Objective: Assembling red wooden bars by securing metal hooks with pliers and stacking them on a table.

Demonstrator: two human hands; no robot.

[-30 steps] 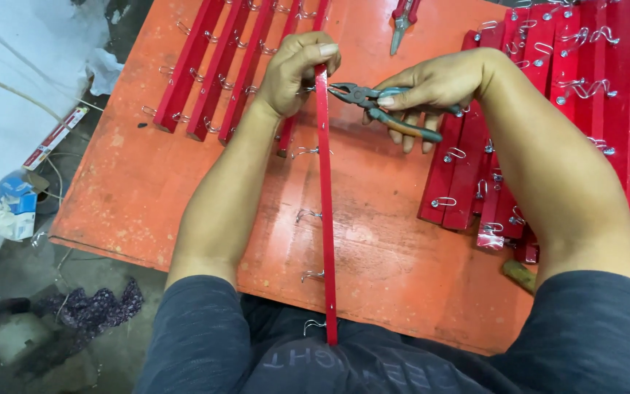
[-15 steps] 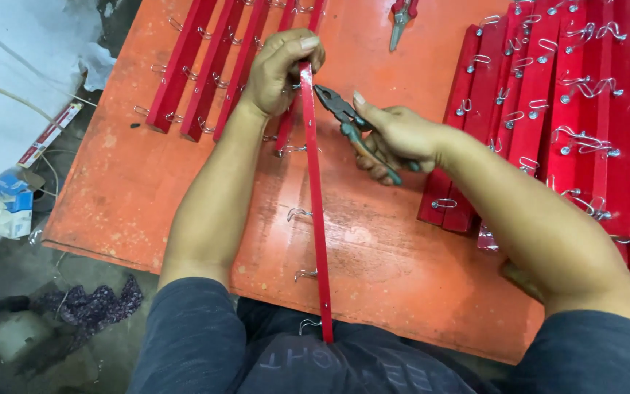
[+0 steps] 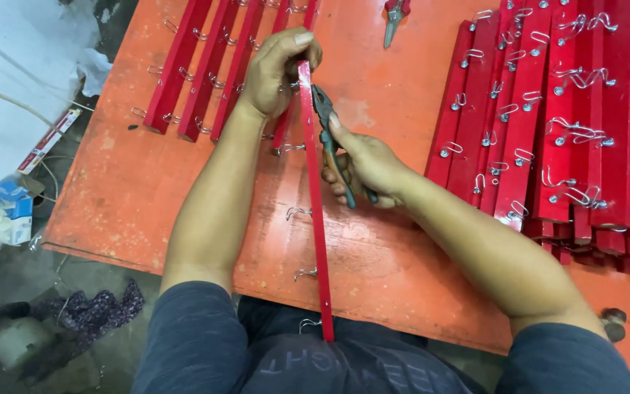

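A long, thin red strip (image 3: pixel 316 211) stands on edge over the middle of the orange table (image 3: pixel 395 241), running from the person's lap up to the far hand. Small metal hooks (image 3: pixel 297 212) stick out from its left side at intervals down its length. The left hand (image 3: pixel 280 69) is wrapped around the far end of the strip, fingers curled over the top and thumb pressed against the side, so it is closed firmly on the strip. The right hand (image 3: pixel 364 164) sits just to the right of the strip and is closed around the handles of a pair of pliers (image 3: pixel 333 142). The pliers' nose points up and left and meets the strip a little below the left hand; whether the nose is biting on a hook or only touching the strip cannot be told.

To the left, beyond the left hand, several more red strips (image 3: pixel 198 69) with hooks lie side by side on the table. To the right lies a larger stack of red strips (image 3: pixel 555 117), overlapping one another, their metal hooks facing up. A second pair of pliers with red handles (image 3: pixel 395 16) lies near the far edge of the table. Off the table's left edge, on the floor, sit a small blue and white carton (image 3: pixel 12 211) and some dark cloth (image 3: pixel 100 310).
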